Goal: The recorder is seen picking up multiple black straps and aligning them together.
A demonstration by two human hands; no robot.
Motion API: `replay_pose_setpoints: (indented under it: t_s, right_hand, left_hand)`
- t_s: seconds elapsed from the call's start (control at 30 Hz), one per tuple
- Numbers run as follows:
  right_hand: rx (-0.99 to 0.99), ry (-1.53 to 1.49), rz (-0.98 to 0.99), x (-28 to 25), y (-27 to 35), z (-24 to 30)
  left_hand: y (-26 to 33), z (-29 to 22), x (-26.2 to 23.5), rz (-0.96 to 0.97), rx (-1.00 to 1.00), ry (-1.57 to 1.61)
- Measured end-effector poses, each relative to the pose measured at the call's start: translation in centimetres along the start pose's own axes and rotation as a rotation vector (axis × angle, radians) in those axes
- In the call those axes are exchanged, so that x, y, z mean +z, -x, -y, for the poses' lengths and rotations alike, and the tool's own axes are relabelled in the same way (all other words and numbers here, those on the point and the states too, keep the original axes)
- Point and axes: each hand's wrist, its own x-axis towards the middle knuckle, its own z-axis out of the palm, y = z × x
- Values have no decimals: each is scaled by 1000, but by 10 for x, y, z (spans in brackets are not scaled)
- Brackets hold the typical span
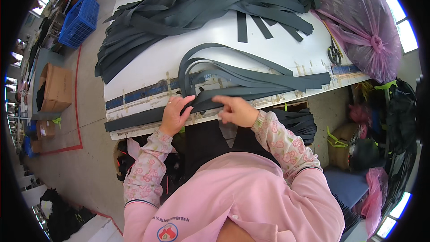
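Pink shirt, both hands at dark strips

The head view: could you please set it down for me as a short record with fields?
Left hand: thumb and fingers at the dark strips by the near table edge; grip unclear
Right hand: index finger extended over the strips; contact unclear
Curved strips: bent in a loop, ends toward the right
Large pile of strips: across the far side
Table: white top
Scissors: near the right end
Pink bag: tied, far right
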Motion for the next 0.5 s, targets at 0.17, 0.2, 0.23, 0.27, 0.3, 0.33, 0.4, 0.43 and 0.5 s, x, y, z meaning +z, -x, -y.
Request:
replay_pose_setpoints:
  t_s: [0.17,0.2,0.23,0.27,0.3,0.33,0.4,0.43,0.5]
  right_hand:
    - [-114,102,-348,22,-41,6]
    - [-93,71,-274,35,-39,6]
    - [-72,40,-199,45,-38,6]
    - [-84,39,-177,52,-39,6]
    - [-85,123,-208,59,-38,6]
    - [-85,208,-243,63,-39,5]
    - [-102,226,-268,69,-42,1]
    - [-91,220,-281,71,-42,2]
    - [-79,214,-294,74,-43,3]
  left_hand:
    - [-4,2,4,90,-13,-99]
    - [-5,4,7,78,14,-52]
    - [-4,4,7,65,-6,-68]
    - [-3,5,7,63,8,-48]
    - [-3,4,7,62,24,-24]
    - [-3,3,6,54,8,-32]
    - [-3,1,4,58,9,-47]
    - [-1,3,4,74,2,-53]
    - [1,5,5,70,4,-53]
